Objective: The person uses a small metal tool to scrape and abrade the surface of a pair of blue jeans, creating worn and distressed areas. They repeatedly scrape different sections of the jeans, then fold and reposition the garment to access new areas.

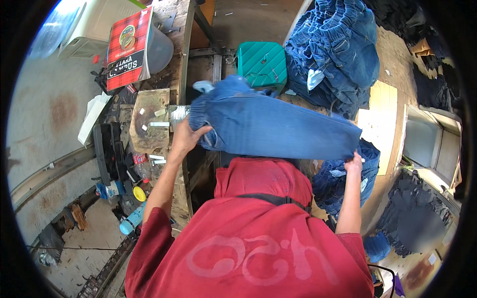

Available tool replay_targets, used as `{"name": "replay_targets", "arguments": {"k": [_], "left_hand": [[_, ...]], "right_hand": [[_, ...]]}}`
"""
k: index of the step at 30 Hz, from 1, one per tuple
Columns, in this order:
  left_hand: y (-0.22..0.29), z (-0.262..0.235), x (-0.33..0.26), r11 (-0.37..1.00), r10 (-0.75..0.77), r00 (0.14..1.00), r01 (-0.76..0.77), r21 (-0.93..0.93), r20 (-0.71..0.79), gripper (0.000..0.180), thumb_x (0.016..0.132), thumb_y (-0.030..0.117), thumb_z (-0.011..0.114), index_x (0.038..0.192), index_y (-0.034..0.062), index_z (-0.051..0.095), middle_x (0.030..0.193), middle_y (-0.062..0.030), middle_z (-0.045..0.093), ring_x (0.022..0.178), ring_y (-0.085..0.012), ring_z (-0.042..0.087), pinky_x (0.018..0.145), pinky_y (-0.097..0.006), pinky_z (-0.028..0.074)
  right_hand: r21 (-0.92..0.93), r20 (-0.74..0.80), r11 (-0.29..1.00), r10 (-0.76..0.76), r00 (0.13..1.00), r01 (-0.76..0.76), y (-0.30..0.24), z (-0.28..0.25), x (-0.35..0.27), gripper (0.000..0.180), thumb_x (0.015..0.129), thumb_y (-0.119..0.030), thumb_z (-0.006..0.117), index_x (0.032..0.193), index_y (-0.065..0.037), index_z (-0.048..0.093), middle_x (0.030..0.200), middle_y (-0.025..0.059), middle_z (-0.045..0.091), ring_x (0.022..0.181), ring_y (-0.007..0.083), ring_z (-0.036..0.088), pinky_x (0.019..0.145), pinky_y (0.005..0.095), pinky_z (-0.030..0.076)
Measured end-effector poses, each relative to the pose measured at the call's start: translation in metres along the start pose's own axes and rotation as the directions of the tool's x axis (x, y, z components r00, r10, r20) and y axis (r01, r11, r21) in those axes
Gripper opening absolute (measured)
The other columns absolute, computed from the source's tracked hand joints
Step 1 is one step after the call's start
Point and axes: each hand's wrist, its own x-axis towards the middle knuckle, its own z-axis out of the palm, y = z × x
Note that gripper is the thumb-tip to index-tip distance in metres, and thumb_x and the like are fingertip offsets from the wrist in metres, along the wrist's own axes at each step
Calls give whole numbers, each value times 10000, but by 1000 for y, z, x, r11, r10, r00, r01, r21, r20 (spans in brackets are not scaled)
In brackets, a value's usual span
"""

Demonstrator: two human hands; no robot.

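Observation:
A pair of blue denim trousers [283, 124] with a gathered elastic waist is stretched sideways in front of me. My left hand [186, 136] grips it at the waist end, thumb on top of the cloth. At the leg end, my right hand [354, 161] pinches the lower corner of the hem. The fingers of both hands are partly hidden by the denim. A pale scrap of cloth [202, 86] shows at the waist's far edge. Just below the leg end lies a smaller heap of jeans [348, 184], close to my right forearm.
Beyond the trousers is a green plastic stool [262, 63], with a tall pile of elastic-waist jeans [333, 44] to its right. On the left, a worn wooden bench [174, 44] carries a red plaid notebook [128, 44]. Dark cloth pieces [412, 213] lie at the right.

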Motion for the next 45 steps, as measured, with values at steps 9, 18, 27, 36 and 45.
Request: {"name": "replay_targets", "arguments": {"k": [9,18,27,36,45], "left_hand": [[70,42,-7,665,616,786,-557,497,56,290,948,68,744,1233,121,746,1522,-119,628,1453,-328,552,1226,-488,411],[48,99,91,506,365,808,-589,631,462,509,1105,473,545,1577,285,560,1673,-84,490,1565,-320,419,1292,-625,287],[98,134,163,789,53,724,-453,415,688,832,1016,714,580,1537,65,594,1577,-257,554,1473,-428,514,1238,-517,412],[74,183,206,916,-254,455,-171,364,853,1042,980,898,363,1509,12,513,1502,-277,496,1452,-372,477,1243,-449,354],[66,180,205,703,251,618,-645,299,745,687,984,702,624,820,44,733,687,-216,701,706,-445,729,679,-531,585]], "right_hand": [[-76,-88,978,188,978,-194,13,-58,30,147,1067,-336,708,1125,-201,711,1020,-28,755,931,187,700,785,362,513],[-179,75,963,216,974,-200,-21,-37,46,150,1059,-264,719,1113,-126,703,1050,53,781,907,234,748,753,406,595],[-846,239,317,-496,835,430,-73,-14,-14,628,1081,-618,564,1023,2,640,730,104,628,582,205,626,587,403,532],[-512,458,471,-558,692,719,13,77,-257,281,1156,-321,557,1238,-53,570,813,-15,533,725,104,482,673,295,449],[-402,644,287,-586,492,869,126,203,-404,152,991,-107,779,1102,-29,710,898,156,767,779,255,775,694,363,590]]}}
